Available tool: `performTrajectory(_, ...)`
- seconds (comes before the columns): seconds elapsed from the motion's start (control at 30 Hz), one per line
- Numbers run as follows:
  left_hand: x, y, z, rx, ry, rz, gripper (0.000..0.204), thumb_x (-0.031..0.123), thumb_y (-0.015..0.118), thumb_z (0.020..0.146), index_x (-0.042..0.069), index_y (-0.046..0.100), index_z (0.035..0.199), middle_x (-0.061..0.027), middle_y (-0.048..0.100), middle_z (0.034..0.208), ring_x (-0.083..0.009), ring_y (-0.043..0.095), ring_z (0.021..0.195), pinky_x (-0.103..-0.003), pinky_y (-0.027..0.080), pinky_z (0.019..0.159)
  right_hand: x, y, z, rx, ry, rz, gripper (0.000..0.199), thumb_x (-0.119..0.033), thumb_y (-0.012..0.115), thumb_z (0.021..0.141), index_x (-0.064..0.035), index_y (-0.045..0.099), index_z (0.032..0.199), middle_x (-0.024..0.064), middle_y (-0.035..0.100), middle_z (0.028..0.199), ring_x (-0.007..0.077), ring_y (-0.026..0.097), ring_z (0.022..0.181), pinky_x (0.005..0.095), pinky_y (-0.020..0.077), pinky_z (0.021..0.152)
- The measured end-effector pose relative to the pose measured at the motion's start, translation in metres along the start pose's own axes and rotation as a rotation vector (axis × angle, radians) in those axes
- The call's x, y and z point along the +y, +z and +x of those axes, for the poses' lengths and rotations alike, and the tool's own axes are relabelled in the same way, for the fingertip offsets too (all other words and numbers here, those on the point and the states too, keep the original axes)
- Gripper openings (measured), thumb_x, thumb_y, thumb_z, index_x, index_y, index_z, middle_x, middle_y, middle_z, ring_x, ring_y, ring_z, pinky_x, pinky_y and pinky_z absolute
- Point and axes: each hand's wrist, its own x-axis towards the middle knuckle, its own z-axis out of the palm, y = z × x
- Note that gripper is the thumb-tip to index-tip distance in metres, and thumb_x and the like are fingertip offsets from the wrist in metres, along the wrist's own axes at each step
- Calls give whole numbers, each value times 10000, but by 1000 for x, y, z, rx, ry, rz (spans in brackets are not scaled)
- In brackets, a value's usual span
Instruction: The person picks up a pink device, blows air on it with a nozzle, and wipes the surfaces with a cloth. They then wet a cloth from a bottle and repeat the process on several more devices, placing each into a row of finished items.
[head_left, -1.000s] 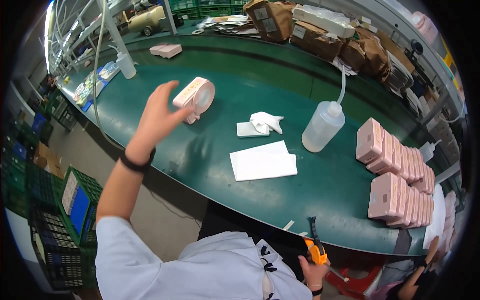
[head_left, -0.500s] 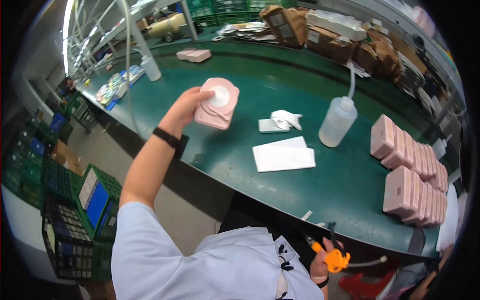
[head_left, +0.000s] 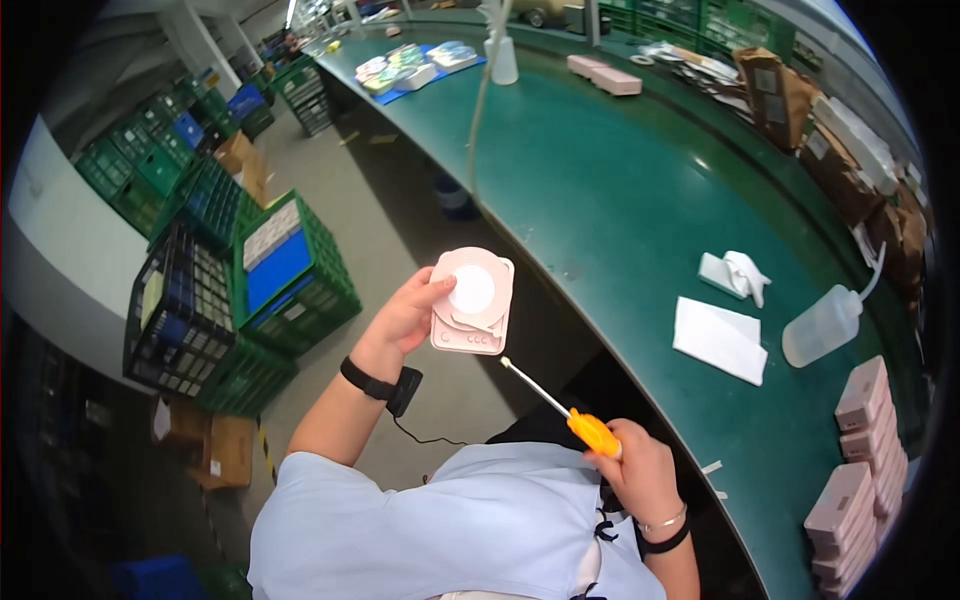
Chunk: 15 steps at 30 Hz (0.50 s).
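Across the right side of the view ran a long green workbench (head_left: 620, 190), curving off toward the far end, and left of it on the floor sat stacks of green and black plastic crates (head_left: 225, 290), one of them holding a blue flat pack and a pale one. Brown cardboard packages (head_left: 790, 95) were lined up along the far edge of the bench, and pink flat boxes (head_left: 860, 460) stood in rows at the near right corner, with two more pink boxes (head_left: 603, 75) way up the bench by themselves. Closer in, a white sheet (head_left: 718, 340) lay flat on the green top, just beside a translucent squeeze bottle (head_left: 825, 325) with a thin spout, and a small crumpled white cloth (head_left: 735, 275) sat a bit further up. Off the bench edge, over the floor, the left hand (head_left: 405, 320) was wrapped around a pink square device (head_left: 472, 303) with a white round disc on its face, thumb on the front, fingers behind. Lower down near the person's chest, the right hand (head_left: 640, 470) was closed around the orange handle of a screwdriver (head_left: 560, 405), whose thin metal shaft pointed up-left, tip just below the device and not quite touching it as far as I could tell.
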Motion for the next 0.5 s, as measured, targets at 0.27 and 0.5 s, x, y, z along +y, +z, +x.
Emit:
performTrajectory(0.27, -34, -46, -35, 308, 111, 338, 515, 95, 772, 851, 15, 466, 1257, -134, 663, 1118, -194, 669, 1008, -335, 567, 828, -9, 36, 28, -156, 111, -314, 410, -376, 780, 803, -36, 552, 840, 140, 628, 759, 332, 645, 656, 404, 509, 560)
performTrajectory(0.5, -52, -50, -24, 266, 328, 783, 443, 78, 786, 793, 35, 557, 1169, -101, 707, 1043, -224, 706, 909, -359, 565, 813, -4, 48, 32, -150, 65, -256, 412, -401, 757, 828, -50, 542, 831, 136, 617, 696, 327, 633, 601, 398, 505, 527)
